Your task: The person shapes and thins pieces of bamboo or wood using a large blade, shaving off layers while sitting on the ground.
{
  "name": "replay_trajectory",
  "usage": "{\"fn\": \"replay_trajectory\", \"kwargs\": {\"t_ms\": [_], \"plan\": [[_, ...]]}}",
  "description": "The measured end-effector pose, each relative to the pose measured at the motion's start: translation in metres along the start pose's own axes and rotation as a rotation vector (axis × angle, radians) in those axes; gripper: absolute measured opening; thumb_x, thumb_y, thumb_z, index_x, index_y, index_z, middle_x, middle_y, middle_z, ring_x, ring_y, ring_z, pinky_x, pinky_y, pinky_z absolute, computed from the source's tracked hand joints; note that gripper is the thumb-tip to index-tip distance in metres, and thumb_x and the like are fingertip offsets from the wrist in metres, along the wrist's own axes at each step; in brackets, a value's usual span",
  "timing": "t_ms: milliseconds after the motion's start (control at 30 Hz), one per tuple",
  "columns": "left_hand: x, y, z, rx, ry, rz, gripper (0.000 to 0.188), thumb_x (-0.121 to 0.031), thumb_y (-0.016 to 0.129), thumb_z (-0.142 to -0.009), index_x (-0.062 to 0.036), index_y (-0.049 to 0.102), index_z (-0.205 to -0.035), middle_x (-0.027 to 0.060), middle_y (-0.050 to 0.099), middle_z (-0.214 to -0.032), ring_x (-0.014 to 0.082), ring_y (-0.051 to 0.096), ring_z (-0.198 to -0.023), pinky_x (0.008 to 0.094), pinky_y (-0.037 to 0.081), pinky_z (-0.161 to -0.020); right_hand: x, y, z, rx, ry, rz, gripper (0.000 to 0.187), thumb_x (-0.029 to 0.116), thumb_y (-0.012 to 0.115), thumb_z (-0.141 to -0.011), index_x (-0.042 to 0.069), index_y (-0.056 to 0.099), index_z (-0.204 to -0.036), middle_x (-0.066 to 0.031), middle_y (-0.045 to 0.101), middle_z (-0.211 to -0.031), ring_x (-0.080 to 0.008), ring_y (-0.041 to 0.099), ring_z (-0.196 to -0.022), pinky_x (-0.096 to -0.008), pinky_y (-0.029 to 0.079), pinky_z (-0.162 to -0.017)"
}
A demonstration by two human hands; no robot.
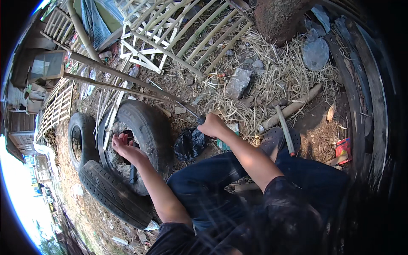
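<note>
My right hand (213, 126), in front of my knees, is closed round the black handle of a narrow-bladed tool (201, 120). Its thin metal part points up and left, meeting the end of a long bamboo strip (127, 89); whether it is a knife I cannot tell. Over the opening of a large upright tyre (148, 123), my left hand (126, 148) is raised with bent fingers apart, seemingly holding nothing. Pale split strips (114, 115) lean on the tyre just beside those fingers. A dark handle-like object (133, 173) sits inside the tyre.
Two more tyres (80, 138) (114, 193) lie at left. A black plastic bag (190, 143) is between tyre and knees. Ahead are a bamboo lattice (208, 36), a stone (238, 83), shavings and a tree trunk (280, 19). A short stick (285, 131) lies by my shoe.
</note>
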State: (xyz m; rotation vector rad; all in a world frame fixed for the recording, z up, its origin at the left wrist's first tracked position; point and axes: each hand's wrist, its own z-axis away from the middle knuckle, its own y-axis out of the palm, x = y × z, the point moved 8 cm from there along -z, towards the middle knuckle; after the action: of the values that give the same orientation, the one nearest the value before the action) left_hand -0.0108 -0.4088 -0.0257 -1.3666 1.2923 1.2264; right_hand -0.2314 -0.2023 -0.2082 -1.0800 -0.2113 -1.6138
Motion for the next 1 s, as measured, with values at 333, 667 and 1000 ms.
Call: {"fn": "replay_trajectory", "kwargs": {"t_ms": [333,667,1000], "plan": [[0.039,0.03,-0.014,0.062,-0.09,-0.155,0.045,-0.046,0.056,-0.09,-0.008,0.048,-0.112,0.0012,0.056,-0.093,0.0116,0.05,-0.086,0.0263,0.034,-0.073,-0.086,0.025,-0.078,0.071,0.29,-0.17,0.02,0.017,0.057,-0.073,-0.002,0.063,-0.067,-0.0152,0.063,-0.06,-0.0237,0.063,-0.052,-0.0344,0.05,-0.051],[0.053,0.025,-0.021,0.109,0.008,-0.263,0.056,-0.052,0.053,-0.089,-0.0048,0.046,-0.12,0.0036,0.055,-0.099,0.0139,0.05,-0.09,0.0308,0.034,-0.076,-0.022,0.023,-0.037,0.035,-0.035,-0.043,0.034,0.022,0.062,-0.066,-0.009,0.063,-0.078,-0.0289,0.064,-0.079,-0.0394,0.066,-0.081,-0.043,0.053,-0.072],[0.079,0.011,-0.031,-0.007,-0.125,-0.204,0.057,-0.055,0.037,-0.094,-0.0059,0.045,-0.123,0.0051,0.053,-0.101,0.0174,0.048,-0.092,0.0337,0.033,-0.084,-0.151,0.02,-0.05,0.038,0.313,-0.076,0.037,0.026,0.068,-0.065,-0.005,0.064,-0.086,-0.0225,0.067,-0.085,-0.0308,0.068,-0.078,-0.0389,0.053,-0.07]]}}
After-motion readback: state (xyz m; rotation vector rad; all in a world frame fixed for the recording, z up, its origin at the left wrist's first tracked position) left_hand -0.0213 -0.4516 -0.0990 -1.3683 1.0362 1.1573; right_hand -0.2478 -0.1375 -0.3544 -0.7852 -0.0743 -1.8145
